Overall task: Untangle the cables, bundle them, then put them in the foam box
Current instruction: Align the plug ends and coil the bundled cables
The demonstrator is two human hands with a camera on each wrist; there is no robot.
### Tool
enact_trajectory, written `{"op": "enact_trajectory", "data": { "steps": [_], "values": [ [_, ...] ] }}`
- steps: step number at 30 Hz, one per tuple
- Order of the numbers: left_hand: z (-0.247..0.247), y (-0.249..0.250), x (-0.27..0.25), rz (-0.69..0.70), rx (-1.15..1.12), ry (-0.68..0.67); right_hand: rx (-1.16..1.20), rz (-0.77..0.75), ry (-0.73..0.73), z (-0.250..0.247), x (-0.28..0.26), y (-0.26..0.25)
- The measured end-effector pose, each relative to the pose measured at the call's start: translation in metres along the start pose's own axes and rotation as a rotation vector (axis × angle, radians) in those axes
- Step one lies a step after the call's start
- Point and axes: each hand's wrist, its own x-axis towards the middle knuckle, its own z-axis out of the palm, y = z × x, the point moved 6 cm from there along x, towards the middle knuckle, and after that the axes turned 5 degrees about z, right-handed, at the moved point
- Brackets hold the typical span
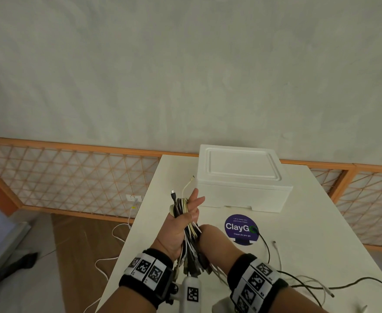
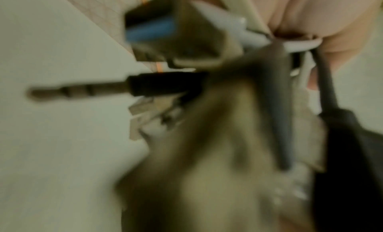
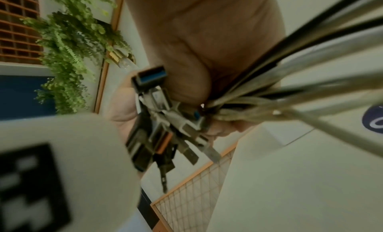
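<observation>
1. Your left hand (image 1: 183,224) holds the cables (image 1: 189,236) as one bunch: thumb clamped across it, the other fingers stretched out toward the foam box (image 1: 242,177).
2. Your right hand (image 1: 210,238) meets the same bunch lower down, with its fingers hidden behind the cables in the head view. The right wrist view shows a curled grip closed round the strands just above the plugs (image 3: 163,125).
3. The bunch runs lengthwise from the plugs near your wrists up and away to the two free ends (image 1: 183,188) beyond your left fingers, so its long axis points at the box.
4. Several cable tails (image 1: 273,251) lie loose on the table (image 1: 309,222) to your right, nearer your right hand; those probably need gathering before the bundle is finished.
5. The box sits straight ahead on the table, lid on. It must be opened first.
</observation>
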Motion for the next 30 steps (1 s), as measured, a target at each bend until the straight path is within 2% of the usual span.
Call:
{"op": "enact_trajectory", "data": {
  "steps": [5, 9, 10, 11, 13, 15, 16, 17, 19, 21, 26, 30],
  "values": [
    [-0.001, -0.001, -0.003, -0.016, 0.015, 0.022, -0.047, 0.022, -0.019, -0.004, -0.002, -0.003],
    [0.012, 0.009, -0.001, -0.031, -0.120, -0.031, -0.230, -0.169, -0.036, -0.010, -0.006, -0.017],
    [0.016, 0.012, 0.000, -0.034, -0.148, -0.063, -0.142, -0.202, 0.031, -0.019, -0.007, -0.020],
    [0.019, 0.013, 0.001, -0.036, -0.151, -0.089, -0.083, -0.239, -0.005, -0.023, -0.010, -0.023],
    [0.020, 0.013, 0.002, -0.033, -0.149, -0.098, -0.354, -0.313, -0.052, -0.020, -0.012, -0.034],
    [0.016, 0.010, 0.003, -0.034, -0.171, -0.070, -0.284, -0.342, -0.060, -0.022, -0.015, -0.033],
    [0.014, 0.008, 0.003, -0.037, -0.162, -0.059, -0.399, -0.390, -0.077, -0.013, -0.017, -0.031],
    [0.012, 0.006, 0.003, -0.033, -0.125, -0.056, -0.415, -0.396, -0.097, -0.010, -0.018, -0.027],
    [0.004, 0.003, 0.003, -0.014, 0.013, -0.034, -0.313, -0.303, -0.146, -0.009, -0.018, -0.017],
    [-0.004, 0.002, 0.003, 0.000, 0.179, -0.004, -0.223, -0.236, -0.111, -0.011, -0.023, -0.015],
    [-0.017, -0.001, 0.001, -0.047, 0.499, -0.025, -0.350, -0.174, -0.019, -0.007, -0.027, -0.012],
    [-0.017, -0.005, 0.002, -0.040, 0.598, -0.061, -0.377, -0.147, -0.015, -0.014, -0.032, -0.008]
  ]
}}
